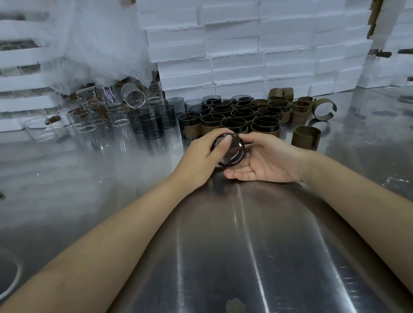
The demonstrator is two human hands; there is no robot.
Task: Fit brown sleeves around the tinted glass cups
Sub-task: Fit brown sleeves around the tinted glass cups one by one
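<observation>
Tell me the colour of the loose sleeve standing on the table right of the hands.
The sleeve is olive-brown, clearest in the head view.

the cup (232, 151) lies on its side between my hands at my 12 o'clock, over the table (234, 253), base toward me. my left hand (200, 157) wraps it from its 9 o'clock, and my right hand (263, 161) sits at its 3 o'clock with fingers under it. just behind them, also at 12, the sleeved cups (242, 118) stand packed together on the table. at 11 stand the unsleeved cups (152, 122), and farther toward 10 the other glasses (92, 119), the rear ones under a hanging plastic sheet (95, 41). at 1 lie the loose sleeves (301, 107), with a single sleeve (306, 136) near my right hand at 2. foam boxes (260, 39) are stacked behind everything, and foam trays (4, 81) pile up at 10.
</observation>
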